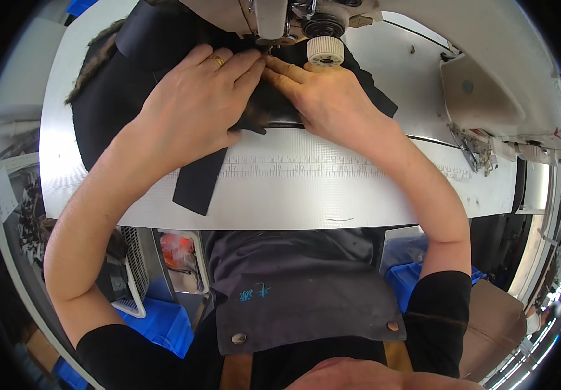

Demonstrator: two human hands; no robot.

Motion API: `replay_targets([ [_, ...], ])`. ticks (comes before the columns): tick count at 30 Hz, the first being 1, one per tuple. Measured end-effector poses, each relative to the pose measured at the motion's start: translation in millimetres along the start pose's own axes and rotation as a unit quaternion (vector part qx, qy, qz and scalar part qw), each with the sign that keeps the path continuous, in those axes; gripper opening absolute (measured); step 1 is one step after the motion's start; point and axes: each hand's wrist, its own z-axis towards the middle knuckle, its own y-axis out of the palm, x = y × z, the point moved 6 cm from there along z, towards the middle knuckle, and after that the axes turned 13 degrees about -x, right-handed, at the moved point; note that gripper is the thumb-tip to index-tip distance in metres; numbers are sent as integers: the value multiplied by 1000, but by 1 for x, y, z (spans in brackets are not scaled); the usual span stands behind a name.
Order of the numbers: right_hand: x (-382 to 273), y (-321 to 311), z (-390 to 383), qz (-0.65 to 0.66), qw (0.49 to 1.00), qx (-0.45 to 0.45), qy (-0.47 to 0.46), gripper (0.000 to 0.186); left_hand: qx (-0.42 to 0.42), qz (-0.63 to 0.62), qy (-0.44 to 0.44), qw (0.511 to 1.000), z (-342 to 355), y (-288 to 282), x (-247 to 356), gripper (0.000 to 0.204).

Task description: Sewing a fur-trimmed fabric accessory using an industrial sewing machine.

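Black fabric (108, 123), with a brown furry edge at its left, is spread under the head of a sewing machine (272, 19). My left hand (193, 94) lies flat on it, fingers stretched toward the needle area and a gold ring on one finger. From the other side my right hand (332, 97) rests on the fabric, its fingers extended to nearly the same spot. The fingertips of both hands almost meet just in front of the presser foot, which is mostly hidden in shadow. A narrow black strip (200, 182) hangs toward me from below my left hand.
The white machine table (280, 211) carries a printed ruler scale (306, 168). A cream ridged knob (325, 51) sits above my right hand. Blue bins (163, 322) and a white basket (134, 292) stand below the table's near edge. A loose thread (340, 219) lies near that edge.
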Motion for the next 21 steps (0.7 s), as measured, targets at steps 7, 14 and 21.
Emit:
replay_targets([
  [7, -8, -5, -10, -45, 995, 92, -15, 35, -93, 24, 71, 993, 6, 0, -6, 65],
  [14, -5, -8, -12, -34, 995, 88, -17, 33, -68, 9, 46, 997, 9, -1, -9, 56],
  [21, 2, -8, -12, -25, 997, 66, -21, 34, -15, -13, 35, 999, 10, 4, -5, 50],
])
